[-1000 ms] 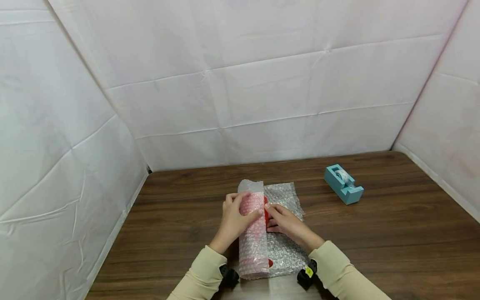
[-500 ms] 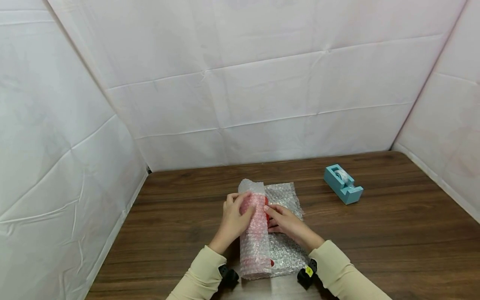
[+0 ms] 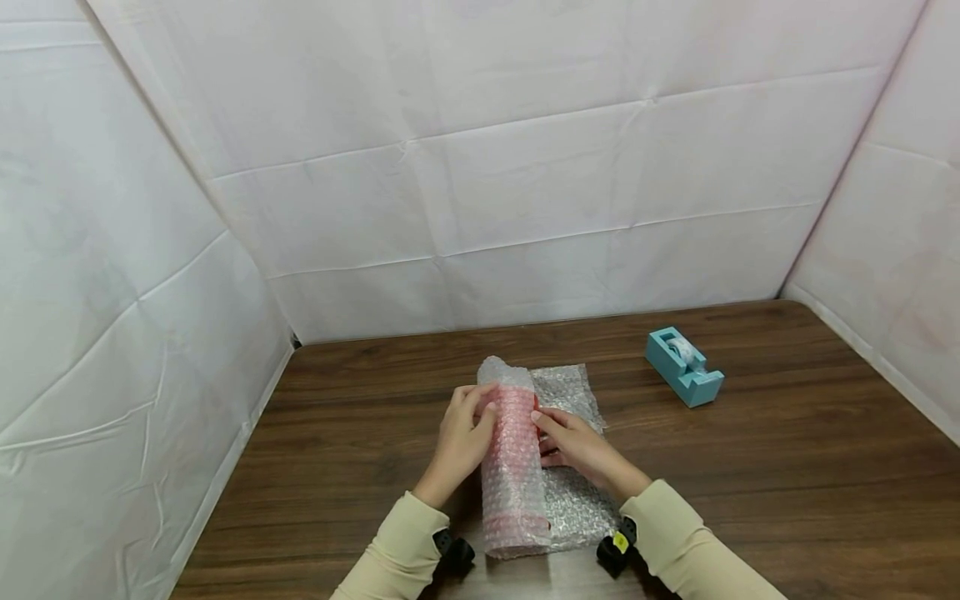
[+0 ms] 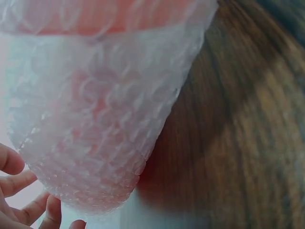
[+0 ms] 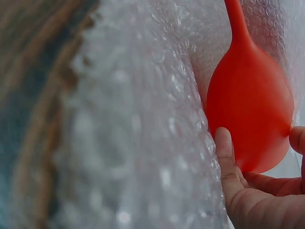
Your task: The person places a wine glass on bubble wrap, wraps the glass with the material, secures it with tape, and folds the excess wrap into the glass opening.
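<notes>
A sheet of bubble wrap [image 3: 513, 492] lies on the table, its left part folded over into a roll with pink-red showing through. Inside is a red spoon [image 5: 250, 105] with a rounded head and narrow handle, seen best in the right wrist view. My left hand [image 3: 459, 429] holds the roll's left side, thumb and fingers curled near its far end; its fingertips show at the wrap in the left wrist view. On the roll's right edge, my right hand [image 3: 581, 446] grips the spoon's head with thumb and fingers. Most of the spoon is hidden under the wrap.
A light blue tape dispenser [image 3: 682, 367] with a roll of clear tape stands to the right at the back of the brown wooden table [image 3: 360, 417]. White cloth walls [image 3: 480, 167] rise behind the table and on both sides.
The folded bubble wrap has moved slightly right, covering more of the red spoon. My left thumb has drawn back left across the roll; my right hand has shifted slightly right.
</notes>
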{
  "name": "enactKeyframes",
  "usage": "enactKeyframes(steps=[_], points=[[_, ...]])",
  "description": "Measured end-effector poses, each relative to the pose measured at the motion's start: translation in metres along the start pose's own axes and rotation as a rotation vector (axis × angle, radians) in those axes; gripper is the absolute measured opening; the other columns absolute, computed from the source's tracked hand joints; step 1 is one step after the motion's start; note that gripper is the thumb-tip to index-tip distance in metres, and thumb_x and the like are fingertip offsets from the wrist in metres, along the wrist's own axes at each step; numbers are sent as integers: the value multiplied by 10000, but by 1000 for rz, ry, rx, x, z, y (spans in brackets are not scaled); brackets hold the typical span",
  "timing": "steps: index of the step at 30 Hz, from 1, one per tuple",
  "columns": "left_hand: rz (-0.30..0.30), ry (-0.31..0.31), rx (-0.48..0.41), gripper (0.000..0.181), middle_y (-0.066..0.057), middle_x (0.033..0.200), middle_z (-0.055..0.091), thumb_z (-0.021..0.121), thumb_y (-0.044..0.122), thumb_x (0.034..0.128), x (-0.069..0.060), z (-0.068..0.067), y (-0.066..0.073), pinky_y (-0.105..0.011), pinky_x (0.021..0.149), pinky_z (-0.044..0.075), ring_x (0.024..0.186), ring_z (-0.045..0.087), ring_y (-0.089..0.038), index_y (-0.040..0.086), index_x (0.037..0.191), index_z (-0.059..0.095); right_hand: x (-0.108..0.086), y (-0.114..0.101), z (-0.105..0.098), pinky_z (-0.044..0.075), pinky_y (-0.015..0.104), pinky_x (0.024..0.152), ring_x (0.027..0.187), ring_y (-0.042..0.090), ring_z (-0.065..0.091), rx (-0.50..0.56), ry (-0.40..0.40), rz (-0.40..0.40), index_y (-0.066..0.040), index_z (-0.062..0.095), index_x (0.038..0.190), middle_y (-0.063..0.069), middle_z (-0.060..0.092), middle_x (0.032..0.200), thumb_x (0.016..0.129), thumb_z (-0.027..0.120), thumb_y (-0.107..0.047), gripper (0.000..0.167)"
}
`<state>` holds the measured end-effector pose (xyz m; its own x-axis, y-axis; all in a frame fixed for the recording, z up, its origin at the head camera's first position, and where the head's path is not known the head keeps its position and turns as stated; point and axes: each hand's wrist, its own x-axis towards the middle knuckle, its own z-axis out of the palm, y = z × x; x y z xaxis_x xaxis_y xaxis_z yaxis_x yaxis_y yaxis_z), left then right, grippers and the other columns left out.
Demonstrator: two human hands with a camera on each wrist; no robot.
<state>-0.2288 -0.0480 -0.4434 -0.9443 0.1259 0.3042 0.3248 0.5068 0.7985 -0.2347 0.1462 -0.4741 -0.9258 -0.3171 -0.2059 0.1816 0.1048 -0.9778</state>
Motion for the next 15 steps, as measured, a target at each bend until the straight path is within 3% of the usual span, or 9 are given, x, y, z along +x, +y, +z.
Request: enactKeyframes(steps=[7,15], points=[[-20,-6,-22,383,-140,1226,490,467,11,910,0,0,-1,-301,710,424,902,510,-195,73,1267,588,0,3,-3,543,304,750,859,114,611,15,-12,-10,50,233,1480,208,511,1246,1022,433,-368,652],[9,-17,-70,402,-207,1196,468,502,-42,862,0,5,-4,-259,737,437,916,505,-207,23,1251,578,1,4,-5,542,293,776,883,112,621,-10,-8,-32,80,268,1459,214,544,1231,1028,426,-337,620]])
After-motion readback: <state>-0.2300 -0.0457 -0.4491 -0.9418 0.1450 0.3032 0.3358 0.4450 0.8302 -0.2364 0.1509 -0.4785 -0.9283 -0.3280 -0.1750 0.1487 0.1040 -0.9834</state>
